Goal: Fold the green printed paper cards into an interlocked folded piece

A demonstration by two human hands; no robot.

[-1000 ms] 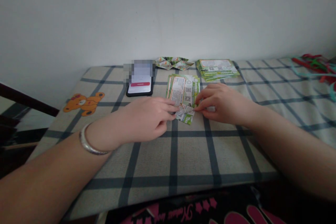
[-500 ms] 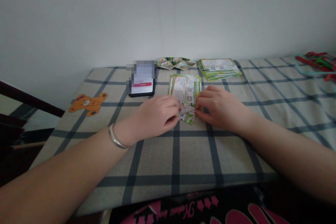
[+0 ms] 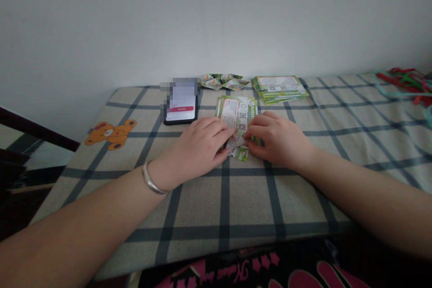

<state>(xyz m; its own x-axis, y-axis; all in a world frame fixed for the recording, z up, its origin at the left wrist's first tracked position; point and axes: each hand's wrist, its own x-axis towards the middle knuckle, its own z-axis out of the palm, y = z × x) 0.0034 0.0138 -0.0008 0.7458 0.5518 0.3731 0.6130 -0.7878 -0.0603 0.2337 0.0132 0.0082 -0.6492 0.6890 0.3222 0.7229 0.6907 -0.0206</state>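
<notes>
A small piece of printed green-and-white paper [image 3: 240, 153], with fold lines across it, lies between my two hands. My left hand [image 3: 207, 146], with a silver bangle at the wrist, has its thumb and fingers closed on the paper's left side. On the paper's right side, the fingers of my right hand [image 3: 276, 137] pinch the edge. Part of the paper is hidden by my fingertips. Just beyond it, several printed leaflets [image 3: 232, 110] lie loosely stacked, and the folded paper overlaps their near end.
A phone [image 3: 181, 114] with its screen lit lies to the left. Folded paper pieces [image 3: 224, 82] stand by the wall, beside another leaflet stack [image 3: 281, 87]. Red and green strips [image 3: 410, 81] lie far right. A bear cutout [image 3: 110, 134] is on the checked tablecloth [image 3: 199, 207].
My left hand has shifted right, its fingers drawing in closer on the paper. My right hand has also come slightly inward, so the gap between the hands is narrower.
</notes>
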